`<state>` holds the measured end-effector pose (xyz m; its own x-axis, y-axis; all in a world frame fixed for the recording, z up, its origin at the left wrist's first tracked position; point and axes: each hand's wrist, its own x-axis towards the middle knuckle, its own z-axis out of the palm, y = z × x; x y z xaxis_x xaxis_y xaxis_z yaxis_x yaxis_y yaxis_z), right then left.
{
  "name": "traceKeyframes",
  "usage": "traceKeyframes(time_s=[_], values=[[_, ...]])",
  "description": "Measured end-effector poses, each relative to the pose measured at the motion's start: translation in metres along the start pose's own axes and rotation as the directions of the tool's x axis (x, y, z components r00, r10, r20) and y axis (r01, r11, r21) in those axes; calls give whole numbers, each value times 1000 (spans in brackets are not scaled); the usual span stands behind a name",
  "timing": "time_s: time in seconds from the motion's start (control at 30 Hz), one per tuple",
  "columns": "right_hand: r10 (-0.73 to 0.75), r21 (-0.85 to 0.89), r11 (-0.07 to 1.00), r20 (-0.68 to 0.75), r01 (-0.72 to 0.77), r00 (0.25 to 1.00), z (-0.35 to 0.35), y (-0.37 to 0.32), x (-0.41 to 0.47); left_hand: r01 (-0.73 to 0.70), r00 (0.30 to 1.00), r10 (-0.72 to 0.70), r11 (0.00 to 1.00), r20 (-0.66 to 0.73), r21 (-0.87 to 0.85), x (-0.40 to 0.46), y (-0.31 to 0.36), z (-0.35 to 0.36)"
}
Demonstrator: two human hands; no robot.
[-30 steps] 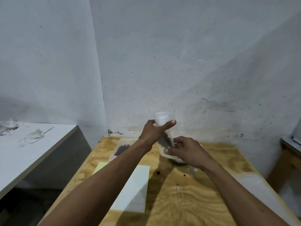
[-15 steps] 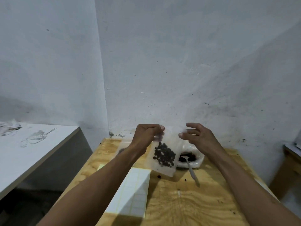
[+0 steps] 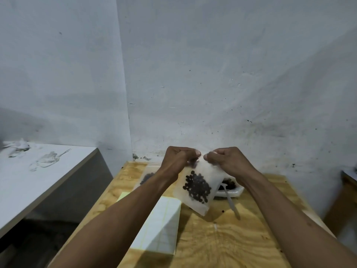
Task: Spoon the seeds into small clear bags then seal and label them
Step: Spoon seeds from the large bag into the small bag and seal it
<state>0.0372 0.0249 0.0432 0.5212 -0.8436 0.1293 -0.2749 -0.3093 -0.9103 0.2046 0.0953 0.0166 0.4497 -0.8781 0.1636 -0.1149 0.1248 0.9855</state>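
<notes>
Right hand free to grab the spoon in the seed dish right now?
Probably not yet. The right hand and left hand both pinch the top of the seed bag. The spoon lies unobstructed just below, its handle sticking out of the dish.

You have one view only, worn on your head, so nothing is shared with a second camera. It looks forward and slightly down over the plywood table [image 3: 222, 240], facing the wall corner [image 3: 123, 93] behind the table's far edge. The wall fills the upper half (the wide lens bends its lines a little). Your left hand [image 3: 178, 161] and right hand [image 3: 229, 161] sit near the frame's middle, above the table's far part, with both forearms running in from the bottom edge.
</notes>
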Motion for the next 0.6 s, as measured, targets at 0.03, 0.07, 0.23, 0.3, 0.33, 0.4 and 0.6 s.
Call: traceKeyframes(time_s=[0.03,0.07,0.23,0.3,0.33,0.4,0.6], values=[[1,0,1000,3,-1,1000,0,1,1,7,999,-8,1000,-32,-10,1,2,-5],[4,2,1000,3,-4,1000,-2,2,1,18,998,-19,1000,-67,-24,2,5,-10],[7,76,997,-45,-3,999,-1,5,6,61,984,-72,996,-164,-69,12,10,-29],[9,98,995,-99,1,995,7,4,8,88,975,-109,989,-194,-117,14,11,-33],[23,115,993,-113,-10,993,12,5,10,106,970,-135,984,-203,-145,15,11,-36],[82,157,985,-41,-75,996,21,8,10,132,960,-176,970,-217,-203,17,11,-45],[223,282,916,236,-287,946,76,8,14,332,931,-348,933,-107,-139,27,12,-86]])
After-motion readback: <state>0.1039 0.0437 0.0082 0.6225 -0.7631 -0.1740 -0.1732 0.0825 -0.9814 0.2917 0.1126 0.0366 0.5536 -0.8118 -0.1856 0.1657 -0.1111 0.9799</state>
